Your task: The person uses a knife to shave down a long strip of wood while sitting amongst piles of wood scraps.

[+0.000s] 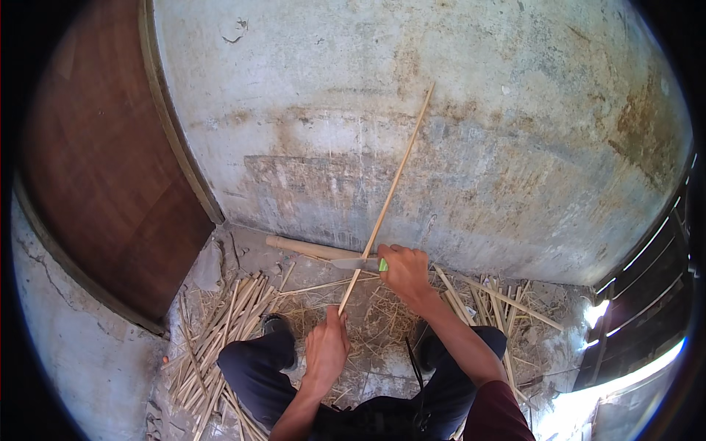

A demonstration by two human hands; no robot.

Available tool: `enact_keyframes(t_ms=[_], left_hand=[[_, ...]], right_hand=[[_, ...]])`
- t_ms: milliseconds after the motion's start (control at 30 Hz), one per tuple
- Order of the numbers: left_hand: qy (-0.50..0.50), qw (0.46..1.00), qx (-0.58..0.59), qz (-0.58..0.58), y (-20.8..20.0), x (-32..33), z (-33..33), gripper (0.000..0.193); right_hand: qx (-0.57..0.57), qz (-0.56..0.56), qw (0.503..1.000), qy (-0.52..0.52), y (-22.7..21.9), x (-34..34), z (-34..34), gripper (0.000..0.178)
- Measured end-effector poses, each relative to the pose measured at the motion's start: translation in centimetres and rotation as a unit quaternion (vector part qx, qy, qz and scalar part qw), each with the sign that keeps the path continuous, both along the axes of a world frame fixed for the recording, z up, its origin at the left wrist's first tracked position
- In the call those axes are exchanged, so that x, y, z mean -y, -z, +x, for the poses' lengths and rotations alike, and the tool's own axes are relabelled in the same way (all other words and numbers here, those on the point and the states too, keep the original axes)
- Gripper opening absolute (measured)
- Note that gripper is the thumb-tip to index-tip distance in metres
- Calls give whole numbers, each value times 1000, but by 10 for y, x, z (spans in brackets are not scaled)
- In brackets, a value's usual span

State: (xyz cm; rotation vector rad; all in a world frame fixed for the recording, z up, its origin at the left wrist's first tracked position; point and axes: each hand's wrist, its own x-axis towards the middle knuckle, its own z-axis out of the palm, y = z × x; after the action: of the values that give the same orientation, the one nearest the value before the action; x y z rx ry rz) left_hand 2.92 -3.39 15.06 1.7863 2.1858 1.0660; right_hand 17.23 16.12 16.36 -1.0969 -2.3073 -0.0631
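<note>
Tan, a slender stick (397, 180) is being gripped by left fingers (333, 319); beyond them, a green-handled knife (347, 264) is being held across it by right fingers (401, 259).

Stained wall (529, 184): evenly bright, soft daylight
Slatted side (632, 294): dark, light piercing its gaps, blown-out glare below
Door (118, 162): dimmer, edges bowed by fisheye
Thin strip (398, 176): reasonably sharp
Rim: black vignette

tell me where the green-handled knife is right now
In the head view, the green-handled knife is just below centre, in the right hand, its blade pointing left across the long wooden strip that the left hand holds.
</note>
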Motion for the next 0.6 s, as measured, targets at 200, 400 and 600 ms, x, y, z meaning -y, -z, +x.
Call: enact_keyframes(t_ms=[200,400,600], left_hand=[[0,999,25,-42,2,5,1,14],[-26,999,8,-47,0,2,9,12],[-35,998,36,-32,-8,3,17,26]], right_hand=[[-31,5,996,-83,8,1,2,10],[-23,8,997,-77,4,-2,4,17],[-10,8,997,-70,2,-1,8,15]])
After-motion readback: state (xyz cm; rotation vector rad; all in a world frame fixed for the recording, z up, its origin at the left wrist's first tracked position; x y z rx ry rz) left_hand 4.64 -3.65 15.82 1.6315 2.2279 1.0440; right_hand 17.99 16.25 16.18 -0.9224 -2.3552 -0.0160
